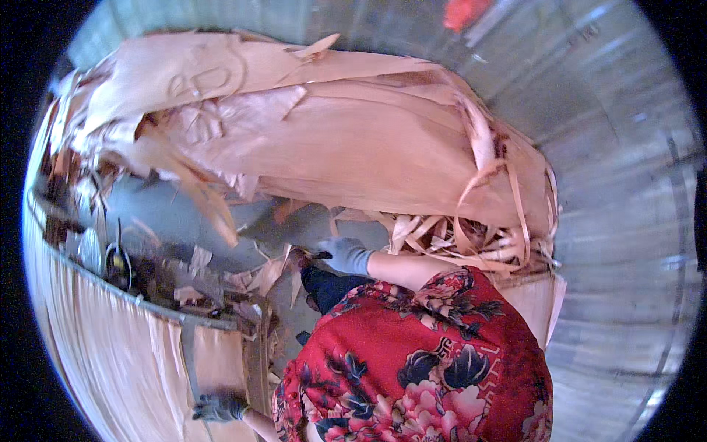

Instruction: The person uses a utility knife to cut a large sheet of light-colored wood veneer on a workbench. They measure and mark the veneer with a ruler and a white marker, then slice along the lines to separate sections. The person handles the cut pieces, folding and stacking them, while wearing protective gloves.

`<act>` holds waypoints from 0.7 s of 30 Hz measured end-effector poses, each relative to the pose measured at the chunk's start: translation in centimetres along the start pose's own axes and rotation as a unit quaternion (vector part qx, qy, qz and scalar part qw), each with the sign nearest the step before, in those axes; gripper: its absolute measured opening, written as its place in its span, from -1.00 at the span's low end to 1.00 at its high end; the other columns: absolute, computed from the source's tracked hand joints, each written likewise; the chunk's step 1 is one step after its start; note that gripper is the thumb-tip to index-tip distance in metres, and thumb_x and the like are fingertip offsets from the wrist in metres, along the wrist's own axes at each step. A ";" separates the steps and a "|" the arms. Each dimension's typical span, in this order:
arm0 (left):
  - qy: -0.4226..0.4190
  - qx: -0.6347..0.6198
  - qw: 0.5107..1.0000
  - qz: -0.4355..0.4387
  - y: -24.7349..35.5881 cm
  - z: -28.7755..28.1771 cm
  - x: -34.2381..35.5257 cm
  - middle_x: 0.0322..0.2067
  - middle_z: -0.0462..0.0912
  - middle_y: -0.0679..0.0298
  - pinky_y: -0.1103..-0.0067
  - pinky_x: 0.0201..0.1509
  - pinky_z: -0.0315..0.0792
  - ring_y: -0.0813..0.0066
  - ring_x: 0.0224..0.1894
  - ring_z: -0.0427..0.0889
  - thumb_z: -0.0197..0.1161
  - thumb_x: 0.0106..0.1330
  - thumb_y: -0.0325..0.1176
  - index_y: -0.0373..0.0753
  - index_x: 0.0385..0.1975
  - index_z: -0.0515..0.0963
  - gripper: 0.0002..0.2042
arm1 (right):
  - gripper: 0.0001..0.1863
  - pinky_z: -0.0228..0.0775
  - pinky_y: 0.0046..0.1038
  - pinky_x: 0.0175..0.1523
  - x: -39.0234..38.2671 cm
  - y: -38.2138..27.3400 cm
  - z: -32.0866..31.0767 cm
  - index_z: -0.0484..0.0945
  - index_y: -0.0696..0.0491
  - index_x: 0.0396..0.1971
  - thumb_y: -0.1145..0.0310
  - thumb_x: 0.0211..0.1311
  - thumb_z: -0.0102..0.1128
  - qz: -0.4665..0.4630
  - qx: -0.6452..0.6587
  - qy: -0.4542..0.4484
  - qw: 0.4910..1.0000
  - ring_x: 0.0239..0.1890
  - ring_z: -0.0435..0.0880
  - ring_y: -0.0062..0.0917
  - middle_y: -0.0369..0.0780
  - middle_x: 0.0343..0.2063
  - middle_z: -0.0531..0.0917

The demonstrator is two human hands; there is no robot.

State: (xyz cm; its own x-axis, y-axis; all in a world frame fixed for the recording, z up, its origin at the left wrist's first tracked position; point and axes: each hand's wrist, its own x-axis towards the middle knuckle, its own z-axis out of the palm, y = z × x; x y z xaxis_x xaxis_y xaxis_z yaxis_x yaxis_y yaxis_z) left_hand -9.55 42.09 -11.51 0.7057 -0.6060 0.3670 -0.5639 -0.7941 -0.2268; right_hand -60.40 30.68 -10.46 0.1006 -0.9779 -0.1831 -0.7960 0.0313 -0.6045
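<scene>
My left hand (219, 407), in a grey glove, is over the pale wood veneer sheets (140, 353) at the lower left. Its fingers point left and look spread, partly blurred; a narrower brownish veneer piece (219, 350) lies just beyond it. My right hand (345, 255), in a lighter grey glove, reaches across in front of my body with fingers curled. A short dark thing (322, 255) shows at its fingertips, too small to identify. Torn veneer scraps (271, 274) lie to the left of this hand.
A long heap of large veneer sheets (375, 144) stretches across the far side. Curled veneer strips (456, 236) crowd its right end. Loose scraps and dark objects (121, 261) litter the floor at left. Grey floor (611, 199) extends to the right; something red (465, 11) lies at the top.
</scene>
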 end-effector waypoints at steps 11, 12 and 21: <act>0.232 -0.249 0.911 0.233 17.1 -11.2 1.7 0.20 0.08 -0.24 0.32 0.16 0.28 -0.05 0.23 0.18 0.00 0.27 -0.12 -0.47 0.22 0.04 -0.35 | -0.71 0.39 -0.20 -0.17 -7.1 14.6 -0.8 0.55 0.09 -0.32 0.19 0.07 0.05 0.337 0.133 0.098 0.927 -0.30 0.60 -0.12 0.00 -0.41 0.61; 0.240 -0.277 0.893 0.262 19.9 -12.6 1.9 0.20 0.08 -0.25 0.32 0.15 0.28 -0.06 0.23 0.18 0.01 0.27 -0.12 -0.47 0.22 0.03 -0.35 | -0.71 0.39 -0.19 -0.17 -7.0 15.5 -0.7 0.55 0.09 -0.32 0.20 0.07 0.05 0.346 0.137 0.101 0.923 -0.31 0.60 -0.11 0.01 -0.42 0.61; 0.195 -0.410 0.768 0.452 40.7 -23.4 -4.0 0.21 0.06 -0.25 0.32 0.15 0.28 -0.06 0.23 0.18 0.03 0.25 -0.13 -0.47 0.22 0.01 -0.33 | -0.75 0.40 -0.22 -0.20 -8.3 26.1 -5.4 0.57 0.00 -0.31 0.28 0.00 0.03 0.348 0.101 0.182 0.914 -0.33 0.59 -0.17 -0.09 -0.41 0.62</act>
State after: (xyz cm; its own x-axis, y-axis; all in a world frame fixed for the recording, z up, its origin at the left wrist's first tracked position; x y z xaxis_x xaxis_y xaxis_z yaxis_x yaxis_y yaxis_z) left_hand -45.41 13.30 -1.11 -0.2245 -0.7047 0.6730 -0.9412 0.3358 0.0376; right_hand -85.21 38.49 -20.56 -0.6231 -0.7090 -0.3303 -0.4615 0.6742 -0.5766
